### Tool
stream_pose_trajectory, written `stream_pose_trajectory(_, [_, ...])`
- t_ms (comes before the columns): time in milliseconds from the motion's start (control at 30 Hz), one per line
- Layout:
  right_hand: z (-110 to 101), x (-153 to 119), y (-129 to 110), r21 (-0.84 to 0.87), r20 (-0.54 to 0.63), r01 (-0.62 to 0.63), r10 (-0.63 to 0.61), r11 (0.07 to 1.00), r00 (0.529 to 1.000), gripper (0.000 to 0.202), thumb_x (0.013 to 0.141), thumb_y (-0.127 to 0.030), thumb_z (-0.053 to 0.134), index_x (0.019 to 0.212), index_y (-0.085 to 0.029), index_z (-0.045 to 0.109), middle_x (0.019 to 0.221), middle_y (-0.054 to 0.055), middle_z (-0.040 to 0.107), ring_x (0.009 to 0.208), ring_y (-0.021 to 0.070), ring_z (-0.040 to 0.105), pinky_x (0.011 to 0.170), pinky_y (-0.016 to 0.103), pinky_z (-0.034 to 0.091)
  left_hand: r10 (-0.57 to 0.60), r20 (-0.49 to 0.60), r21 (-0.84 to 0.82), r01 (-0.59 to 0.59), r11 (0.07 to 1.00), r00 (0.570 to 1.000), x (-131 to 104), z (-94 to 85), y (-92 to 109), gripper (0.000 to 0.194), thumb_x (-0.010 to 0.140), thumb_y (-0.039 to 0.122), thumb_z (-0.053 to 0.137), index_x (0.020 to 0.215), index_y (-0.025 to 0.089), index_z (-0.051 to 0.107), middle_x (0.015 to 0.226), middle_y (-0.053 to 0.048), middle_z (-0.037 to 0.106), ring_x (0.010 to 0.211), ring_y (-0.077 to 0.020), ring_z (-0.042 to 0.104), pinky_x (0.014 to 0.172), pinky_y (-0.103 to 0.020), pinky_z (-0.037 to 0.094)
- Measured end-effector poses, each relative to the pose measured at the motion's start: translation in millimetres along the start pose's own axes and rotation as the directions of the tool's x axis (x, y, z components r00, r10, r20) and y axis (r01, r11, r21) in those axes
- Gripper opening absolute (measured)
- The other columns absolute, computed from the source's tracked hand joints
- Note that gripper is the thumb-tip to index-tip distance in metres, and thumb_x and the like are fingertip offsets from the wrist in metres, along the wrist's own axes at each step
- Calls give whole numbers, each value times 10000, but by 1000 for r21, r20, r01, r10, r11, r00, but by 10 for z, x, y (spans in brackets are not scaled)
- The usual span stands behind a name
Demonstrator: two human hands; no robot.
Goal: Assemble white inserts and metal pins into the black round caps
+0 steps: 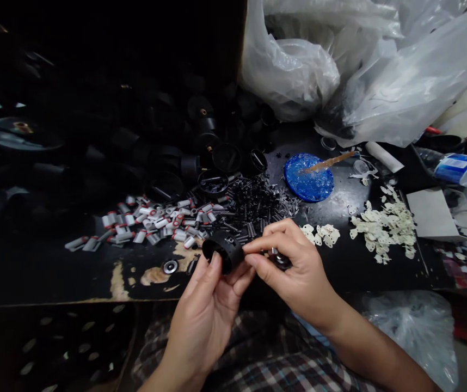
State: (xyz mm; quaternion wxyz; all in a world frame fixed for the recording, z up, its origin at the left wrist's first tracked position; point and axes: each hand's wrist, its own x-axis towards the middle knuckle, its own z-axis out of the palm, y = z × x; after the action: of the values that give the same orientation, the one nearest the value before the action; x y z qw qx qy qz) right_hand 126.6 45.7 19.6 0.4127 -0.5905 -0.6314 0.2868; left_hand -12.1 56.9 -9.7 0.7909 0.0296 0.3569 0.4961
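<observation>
My left hand (213, 305) holds a black ring-shaped housing (227, 251), its thumb inside the near rim and its fingers beneath. My right hand (294, 267) is at the housing's right side, thumb and index fingertips pinched together against it; anything between those tips is too small to make out. A small dark round part (280, 259) with a shiny top sits within the curled fingers of that hand. Just beyond the housing lie black springs (252, 209) in a pile, with grey cylinders with red ends (160, 220) to their left.
A blue lid (309, 177) with glossy paste and a wooden stick stands behind the hands. Cream flat pieces (384, 226) lie to the right, near a white box (431, 212) and a bottle (460, 169). Plastic bags (294, 71) fill the back right; dark round housings (225, 158) crowd the back left.
</observation>
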Motion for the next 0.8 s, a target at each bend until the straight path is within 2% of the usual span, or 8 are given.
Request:
stream_pose_trajectory(100, [43,-20,1,-154,-48,69,-77,986,996,95,868,-208,659,954,-171,640,902,25,636,870,160,585,793,336,411,57,30,29,-58,998,998,-1,-36,-7,110,867,221,647,936,193,729,929,-39,770,852,-165,722,789,-242,582])
stream_pose_trajectory(200, [18,-29,-29,-239,-32,136,-148,962,988,59,879,-177,645,937,-168,642,864,13,674,822,153,600,771,346,372,83,80,88,-90,992,993,-2,-93,6,151,910,238,586,990,231,714,960,-17,761,883,-159,712,802,-250,581])
stream_pose_trajectory(333, [-72,2,-125,-111,23,171,-169,979,985,69,881,-163,642,949,-164,654,864,3,671,828,130,605,768,321,384,45,80,185,-59,981,996,-18,-153,28,156,916,235,579,1009,258,703,953,8,739,882,-116,689,793,-193,561])
stream_pose_trajectory(400, [-104,29,-168,-131,41,200,-196,971,980,78,880,-168,647,956,-164,660,875,1,665,839,127,603,773,321,374,25,65,215,-39,976,998,-31,-159,28,152,889,241,623,1016,273,701,956,18,719,875,-103,674,749,-156,555])
stream_pose_trajectory(533, [-141,54,-187,-220,62,190,-181,957,982,45,887,-165,642,928,-161,660,867,-8,660,817,115,596,779,328,337,13,42,218,-22,976,999,-43,-142,8,187,841,298,683,1026,274,704,1014,0,694,913,-140,661,782,-233,573])
stream_pose_trajectory(800, [-124,38,-146,-102,101,154,-144,983,984,13,898,-187,638,893,-184,626,801,-23,656,770,123,590,741,325,357,-2,48,229,-9,973,999,-36,-132,5,171,815,306,709,984,282,714,960,-9,709,906,-157,669,763,-231,576])
